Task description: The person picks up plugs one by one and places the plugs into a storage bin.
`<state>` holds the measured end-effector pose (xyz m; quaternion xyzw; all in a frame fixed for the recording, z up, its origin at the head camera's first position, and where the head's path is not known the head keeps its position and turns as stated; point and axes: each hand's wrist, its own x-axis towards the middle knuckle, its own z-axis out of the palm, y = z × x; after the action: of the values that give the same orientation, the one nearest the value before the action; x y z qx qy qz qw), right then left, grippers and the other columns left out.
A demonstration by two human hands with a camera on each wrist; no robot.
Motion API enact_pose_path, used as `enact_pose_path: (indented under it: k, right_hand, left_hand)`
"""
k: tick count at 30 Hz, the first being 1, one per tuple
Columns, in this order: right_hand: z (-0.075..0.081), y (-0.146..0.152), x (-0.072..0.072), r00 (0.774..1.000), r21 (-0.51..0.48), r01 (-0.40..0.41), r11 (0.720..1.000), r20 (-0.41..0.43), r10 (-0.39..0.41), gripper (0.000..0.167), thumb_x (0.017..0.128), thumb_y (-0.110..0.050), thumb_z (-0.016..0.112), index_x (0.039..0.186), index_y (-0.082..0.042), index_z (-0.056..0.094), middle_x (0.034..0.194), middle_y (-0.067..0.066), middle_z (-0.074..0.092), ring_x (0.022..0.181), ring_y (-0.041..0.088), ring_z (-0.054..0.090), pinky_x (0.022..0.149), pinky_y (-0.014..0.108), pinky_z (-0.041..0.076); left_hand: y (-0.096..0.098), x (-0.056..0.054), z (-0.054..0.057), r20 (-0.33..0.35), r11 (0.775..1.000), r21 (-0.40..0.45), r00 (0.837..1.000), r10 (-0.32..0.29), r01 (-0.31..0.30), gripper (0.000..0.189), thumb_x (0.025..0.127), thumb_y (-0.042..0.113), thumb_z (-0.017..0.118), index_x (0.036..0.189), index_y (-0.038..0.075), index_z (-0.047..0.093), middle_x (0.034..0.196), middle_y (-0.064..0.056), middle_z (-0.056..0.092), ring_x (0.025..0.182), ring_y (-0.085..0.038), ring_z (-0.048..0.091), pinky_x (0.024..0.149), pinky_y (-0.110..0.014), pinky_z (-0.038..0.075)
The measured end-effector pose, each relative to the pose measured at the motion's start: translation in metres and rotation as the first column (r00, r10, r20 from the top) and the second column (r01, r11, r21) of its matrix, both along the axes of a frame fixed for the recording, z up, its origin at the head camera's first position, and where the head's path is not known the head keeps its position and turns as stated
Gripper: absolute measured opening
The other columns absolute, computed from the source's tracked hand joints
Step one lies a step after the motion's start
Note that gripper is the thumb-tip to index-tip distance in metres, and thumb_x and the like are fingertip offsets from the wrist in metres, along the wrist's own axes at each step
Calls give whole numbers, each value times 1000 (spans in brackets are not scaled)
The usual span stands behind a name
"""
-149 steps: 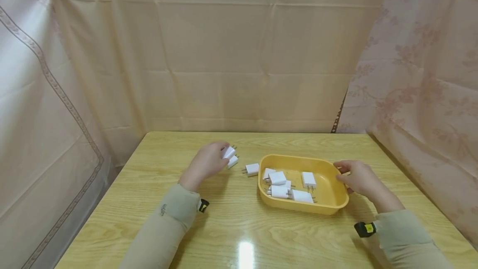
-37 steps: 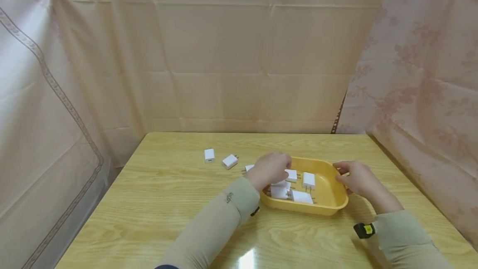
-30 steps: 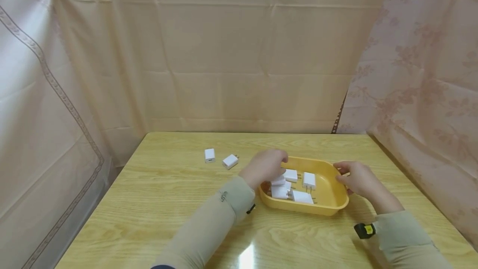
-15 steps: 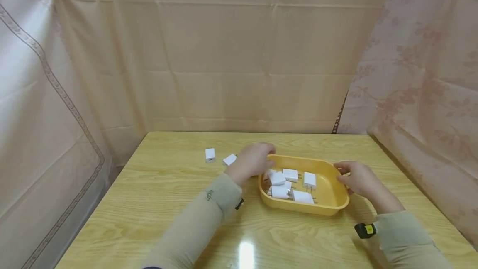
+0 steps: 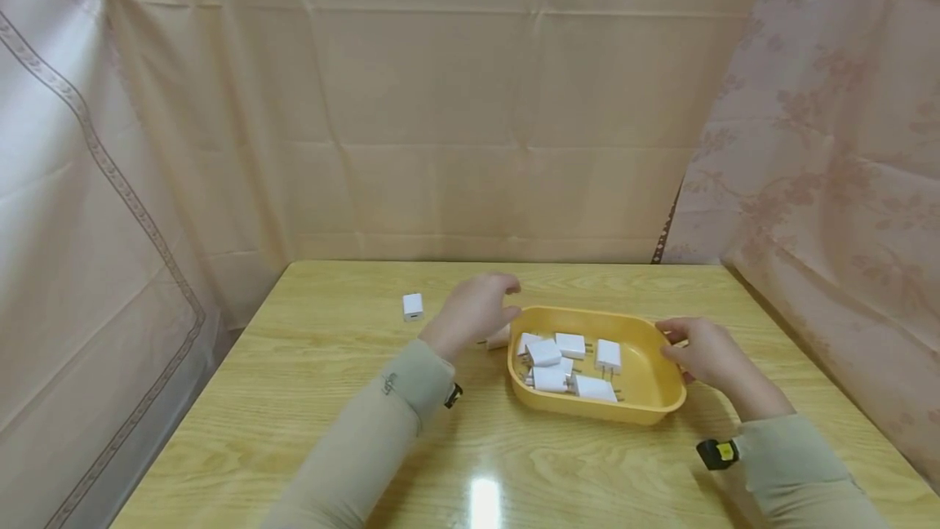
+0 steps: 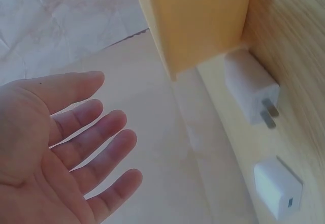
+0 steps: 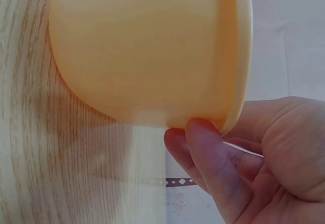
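Note:
My left hand (image 5: 473,310) hovers left of the yellow plastic tray (image 5: 646,413), its fingers spread and relaxed in the left wrist view, with nothing in them. Below it, a white charger plug (image 5: 498,339) lies on the table against the tray's left side, partly hidden by the hand; its two prongs show in the left wrist view. My right hand (image 5: 701,349) grips the tray's right end by the rim, fingertips on the outer wall. Inside the tray several white charger plugs (image 5: 549,380) lie jumbled, mostly towards its left half.
Another white charger plug (image 5: 413,307) lies on the wooden table (image 5: 294,382), farther left of the tray. In the left wrist view a plug with a USB port (image 6: 277,188) shows on the table. Beige cloth (image 5: 470,129) hangs behind the table.
My left hand let go of a plug in the tray and moved back left over the rim. The tray has gained a plug since the oldest frame. My right hand keeps its grip.

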<state>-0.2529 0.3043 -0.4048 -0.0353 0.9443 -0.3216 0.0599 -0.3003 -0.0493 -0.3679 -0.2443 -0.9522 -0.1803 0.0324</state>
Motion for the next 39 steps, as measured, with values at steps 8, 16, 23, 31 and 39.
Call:
enact_pose_path:
  k: [8, 16, 23, 31, 39]
  right_hand:
    - [0, 0, 0, 1000, -3, -1, 1000, -2, 1, 48, 97, -1, 64, 139, 16, 49, 123, 37, 57, 85, 27, 68, 60, 36, 60]
    - [-1, 0, 0, 1000, -1, -4, 1000, -6, 4, 48, 97, -2, 64, 139, 16, 49, 124, 38, 57, 85, 27, 68, 59, 35, 60]
    - [-2, 0, 0, 1000, 0, -10, 1000, -18, 10, 48, 96, -1, 64, 138, 16, 49, 122, 37, 57, 84, 26, 68, 59, 36, 60]
    - [-2, 0, 0, 1000, -6, -4, 1000, -13, 4, 48, 96, -1, 64, 138, 16, 49, 123, 37, 57, 84, 26, 68, 59, 36, 60]
    - [-1, 0, 0, 1000, -4, -3, 1000, -14, 3, 47, 96, -1, 64, 138, 16, 49, 123, 37, 57, 86, 27, 68, 59, 36, 60]
  left_hand:
    - [-18, -6, 1, -9, 998, 53, 999, 38, -37, 39, 97, 30, 69, 132, 13, 66, 133, -3, 65, 120, -23, 62, 100, -40, 50]
    - [-40, -11, 3, -23, 986, 113, 992, 124, -120, 40, 97, 34, 69, 131, 12, 67, 147, -10, 53, 131, -30, 54, 105, -47, 47]
    - [-55, -16, 4, -68, 974, 139, 980, 189, -178, 40, 95, 32, 71, 129, 11, 68, 143, -11, 56, 126, -31, 57, 100, -48, 50]
    - [-76, -22, 1, -78, 961, 175, 970, 231, -215, 48, 95, 31, 72, 134, 6, 64, 139, -11, 60, 129, -31, 55, 105, -47, 46]
    - [-92, -24, 1, -72, 949, 198, 962, 264, -246, 46, 95, 32, 72, 132, 6, 64, 136, -12, 62, 126, -32, 57, 102, -48, 48]
